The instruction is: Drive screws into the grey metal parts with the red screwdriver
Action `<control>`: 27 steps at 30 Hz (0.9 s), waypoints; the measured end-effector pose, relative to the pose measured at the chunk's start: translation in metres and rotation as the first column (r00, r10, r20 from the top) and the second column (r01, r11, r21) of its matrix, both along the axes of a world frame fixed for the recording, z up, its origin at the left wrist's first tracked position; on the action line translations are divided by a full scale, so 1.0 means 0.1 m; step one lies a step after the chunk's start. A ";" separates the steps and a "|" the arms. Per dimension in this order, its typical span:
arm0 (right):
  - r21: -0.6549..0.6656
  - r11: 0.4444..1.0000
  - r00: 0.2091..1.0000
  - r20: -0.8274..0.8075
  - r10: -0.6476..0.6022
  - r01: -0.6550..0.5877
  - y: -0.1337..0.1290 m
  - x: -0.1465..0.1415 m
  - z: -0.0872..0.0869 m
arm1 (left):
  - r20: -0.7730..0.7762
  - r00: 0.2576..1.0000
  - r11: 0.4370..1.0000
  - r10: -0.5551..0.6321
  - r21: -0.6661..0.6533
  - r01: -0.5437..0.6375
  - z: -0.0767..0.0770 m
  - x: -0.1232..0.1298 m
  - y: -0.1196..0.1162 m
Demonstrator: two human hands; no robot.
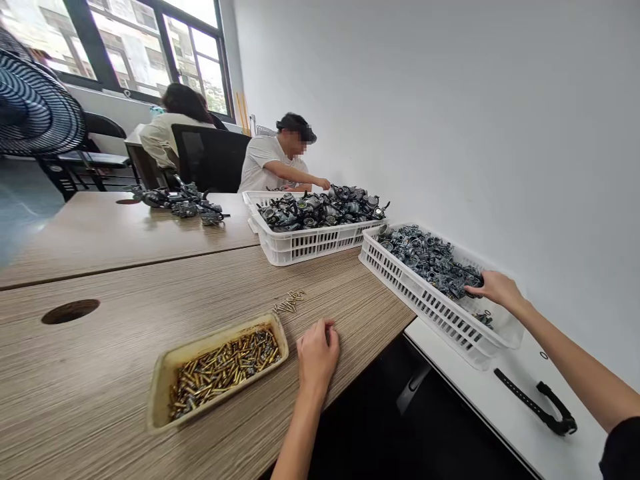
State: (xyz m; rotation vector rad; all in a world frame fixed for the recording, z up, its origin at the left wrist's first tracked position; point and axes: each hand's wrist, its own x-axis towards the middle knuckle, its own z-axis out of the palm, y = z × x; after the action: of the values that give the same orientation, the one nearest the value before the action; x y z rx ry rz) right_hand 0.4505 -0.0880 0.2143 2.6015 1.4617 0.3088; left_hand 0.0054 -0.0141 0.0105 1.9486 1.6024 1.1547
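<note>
My left hand rests on the wooden table with its fingers curled; whether anything is inside is hidden. Just left of it stands a cream tray filled with small brass-coloured parts, and a little pile of similar parts lies beyond. My right hand reaches into the right white basket, its thumb and fingers at the grey metal parts. The fingers are bent around a dark metal part at the near end of the heap.
Another white basket holds dark metal assemblies; a person reaches into it. More assemblies lie on the far table. A black watch lies on the white surface at right. A fan stands at left.
</note>
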 end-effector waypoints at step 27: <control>0.093 0.740 0.689 -0.302 0.659 -0.666 1.11 -3.09 -1.10 | 0.182 0.982 0.995 -0.047 -0.082 0.062 0.04 0.08 -0.06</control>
State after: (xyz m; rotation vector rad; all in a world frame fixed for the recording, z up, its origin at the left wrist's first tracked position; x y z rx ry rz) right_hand 0.1417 0.0229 0.1042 2.0468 2.4842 -0.0767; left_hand 0.0137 -0.0196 0.0146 1.7683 1.4720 1.1819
